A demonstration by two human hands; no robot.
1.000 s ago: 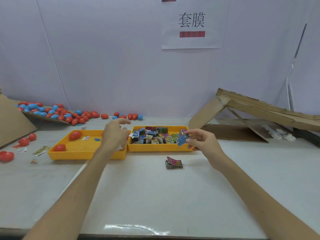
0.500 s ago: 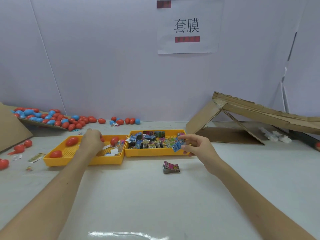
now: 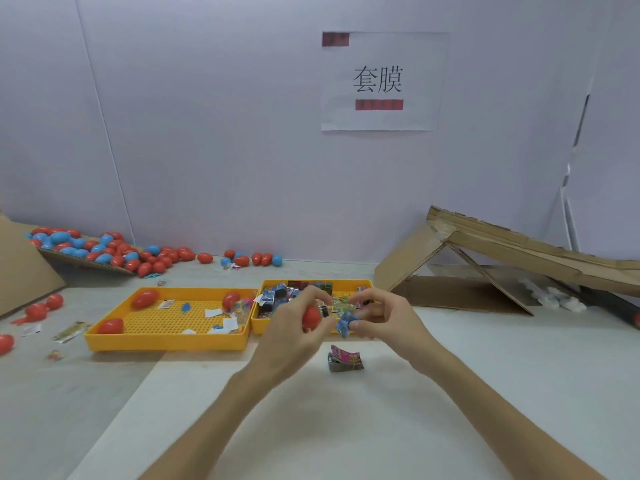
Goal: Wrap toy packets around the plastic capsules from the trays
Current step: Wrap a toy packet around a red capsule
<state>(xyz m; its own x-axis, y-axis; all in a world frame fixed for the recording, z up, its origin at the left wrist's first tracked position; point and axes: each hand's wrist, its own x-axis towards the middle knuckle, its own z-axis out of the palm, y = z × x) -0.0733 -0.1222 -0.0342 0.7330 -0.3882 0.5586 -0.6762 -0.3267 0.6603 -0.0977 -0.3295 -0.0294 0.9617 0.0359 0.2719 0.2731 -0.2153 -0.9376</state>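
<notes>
My left hand (image 3: 294, 327) grips a red capsule (image 3: 310, 317) in front of the right yellow tray (image 3: 313, 283), which is full of toy packets. My right hand (image 3: 384, 318) pinches a blue toy packet (image 3: 345, 322) just right of the capsule, the two nearly touching. The left yellow tray (image 3: 166, 342) holds three red capsules, such as one at its far left corner (image 3: 144, 298), plus paper scraps. A pink and grey packet (image 3: 344, 358) lies on the table below my hands.
A pile of red and blue capsules (image 3: 104, 251) lies along the back wall on the left, with strays on the table at the left (image 3: 36, 311). Folded cardboard (image 3: 512, 258) leans at the right. A paper sign (image 3: 379, 81) hangs on the wall.
My left hand lifted a red capsule out of the left tray and brought it right to meet my right hand. The right hand with the blue packet stayed near the right tray's front.
</notes>
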